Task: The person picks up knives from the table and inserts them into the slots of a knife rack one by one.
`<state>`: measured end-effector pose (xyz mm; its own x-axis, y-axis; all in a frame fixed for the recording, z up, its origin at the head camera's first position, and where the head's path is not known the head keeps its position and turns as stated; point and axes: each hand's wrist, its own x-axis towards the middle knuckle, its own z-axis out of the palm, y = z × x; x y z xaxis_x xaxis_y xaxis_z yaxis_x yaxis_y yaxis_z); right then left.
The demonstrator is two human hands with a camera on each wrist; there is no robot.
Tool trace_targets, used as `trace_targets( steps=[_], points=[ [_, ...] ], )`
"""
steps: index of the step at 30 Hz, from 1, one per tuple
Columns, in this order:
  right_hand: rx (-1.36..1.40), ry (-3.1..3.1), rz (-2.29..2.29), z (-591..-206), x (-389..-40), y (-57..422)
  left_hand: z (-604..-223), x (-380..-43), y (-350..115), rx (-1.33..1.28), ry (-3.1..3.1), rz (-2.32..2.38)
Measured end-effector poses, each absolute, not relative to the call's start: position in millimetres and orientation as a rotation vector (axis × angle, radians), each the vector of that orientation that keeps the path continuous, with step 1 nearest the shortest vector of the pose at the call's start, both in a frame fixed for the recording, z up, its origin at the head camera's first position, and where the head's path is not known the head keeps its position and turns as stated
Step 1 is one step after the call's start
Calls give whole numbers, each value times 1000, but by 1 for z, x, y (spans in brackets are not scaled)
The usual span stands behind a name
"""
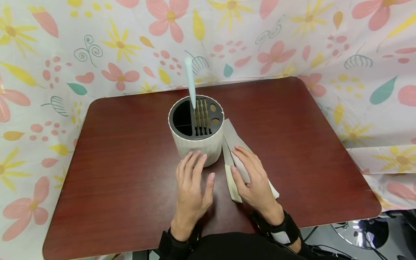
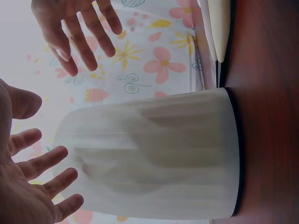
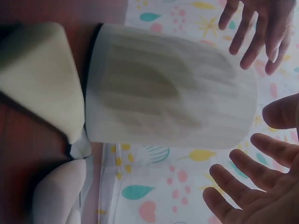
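A white ribbed knife block [image 1: 195,146] stands upright on the table, with a dark slotted top. A light blue handle [image 1: 190,81] sticks up from one of its slots. My left hand [image 1: 192,189] is held in front of the block, fingers extended, holding nothing. Over the knives at the block's right my right hand [image 1: 256,182] hovers with spread fingers, also holding nothing. One knife has a cream handle [image 1: 232,184]; beside it lies a broad-bladed knife [image 1: 231,131] whose white handle [image 3: 60,191] is partly covered by my right hand in the head view.
The brown table [image 1: 123,173] has rounded corners. A flower-patterned cloth [image 1: 130,39] hangs behind it and at its sides. Cables and a shiny round base [image 1: 364,233] are on the floor at the lower right.
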<state>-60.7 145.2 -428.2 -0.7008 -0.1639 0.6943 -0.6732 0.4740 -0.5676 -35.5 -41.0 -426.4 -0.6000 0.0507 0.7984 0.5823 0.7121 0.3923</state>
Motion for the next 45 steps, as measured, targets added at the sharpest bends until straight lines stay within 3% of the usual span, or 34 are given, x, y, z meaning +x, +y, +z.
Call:
trace_targets(
  steps=[45],
  points=[
    [468,-2358,1098,-456,-59,160,-436,-28,-40,-551,-2166,-842]
  ],
)
